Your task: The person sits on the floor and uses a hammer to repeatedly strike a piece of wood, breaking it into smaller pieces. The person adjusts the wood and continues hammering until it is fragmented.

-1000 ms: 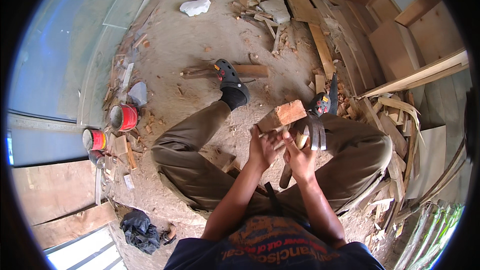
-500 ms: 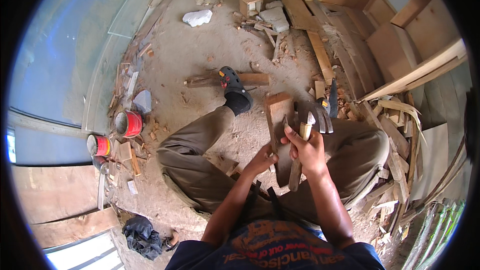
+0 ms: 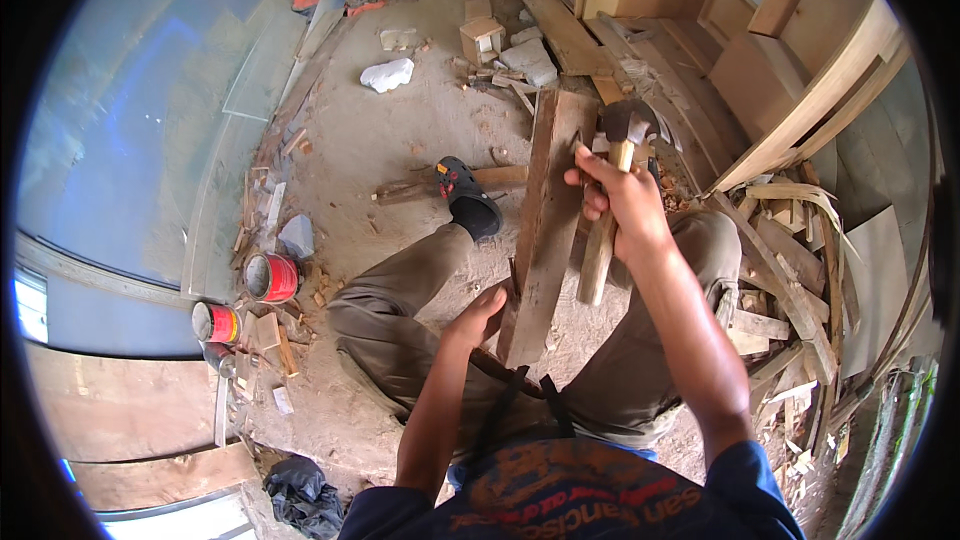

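Two red tins stand on the floor at the left, the farther red tin point(image 3: 285, 280) open at the top, with a greyish inside whose contents I cannot make out, and the nearer red tin point(image 3: 222, 324) just beside it, much the same. The right hand point(image 3: 632, 202) has its fingers closed around the handle of a hammer point(image 3: 597, 265), its thumb side close to the wooden beam point(image 3: 548, 225), which lies lengthwise between the legs. The left hand point(image 3: 476, 320) touches the beam's left edge near its lower end; those fingers are mostly hidden, so I cannot tell how far they close. Compared with half a second ago, the beam and the right hand reach farther from the body. Wood scraps litter the dirt floor point(image 3: 350, 140), boards point(image 3: 565, 32) lie beyond, and a bluish panel point(image 3: 130, 170) lines the left.
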Motion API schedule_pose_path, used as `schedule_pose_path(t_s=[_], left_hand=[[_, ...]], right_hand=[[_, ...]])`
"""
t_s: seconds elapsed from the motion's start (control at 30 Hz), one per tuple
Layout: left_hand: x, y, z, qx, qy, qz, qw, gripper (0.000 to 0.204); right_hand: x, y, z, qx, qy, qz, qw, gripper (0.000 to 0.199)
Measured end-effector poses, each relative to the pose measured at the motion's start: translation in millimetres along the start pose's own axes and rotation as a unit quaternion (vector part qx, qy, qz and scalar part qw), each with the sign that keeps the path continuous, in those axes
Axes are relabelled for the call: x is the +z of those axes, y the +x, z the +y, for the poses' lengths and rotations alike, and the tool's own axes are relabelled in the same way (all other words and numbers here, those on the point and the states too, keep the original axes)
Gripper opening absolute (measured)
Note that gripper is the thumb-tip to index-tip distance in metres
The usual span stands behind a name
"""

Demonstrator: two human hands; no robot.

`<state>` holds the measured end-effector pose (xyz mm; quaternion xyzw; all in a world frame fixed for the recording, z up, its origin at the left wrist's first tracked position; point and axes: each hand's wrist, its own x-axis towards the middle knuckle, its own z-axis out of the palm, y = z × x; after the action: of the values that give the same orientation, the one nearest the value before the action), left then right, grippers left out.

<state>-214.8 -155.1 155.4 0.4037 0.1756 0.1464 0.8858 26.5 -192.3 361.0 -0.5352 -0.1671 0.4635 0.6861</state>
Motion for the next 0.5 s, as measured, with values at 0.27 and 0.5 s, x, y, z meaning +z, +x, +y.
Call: schedule_pose_path(t_s=[0.27,0.5], left_hand=[[-3,-71,73,0.264,-0.177,-0.196,0.928,0.113],[4,-52,111,0.532,0.114,0.196,0.816,0.074]], right_hand=[[-21,58,2,0.095,0.070,0.061,0.991,0.011],[1,71,57,0.191,0.047,0.025,0.980,0.011]])
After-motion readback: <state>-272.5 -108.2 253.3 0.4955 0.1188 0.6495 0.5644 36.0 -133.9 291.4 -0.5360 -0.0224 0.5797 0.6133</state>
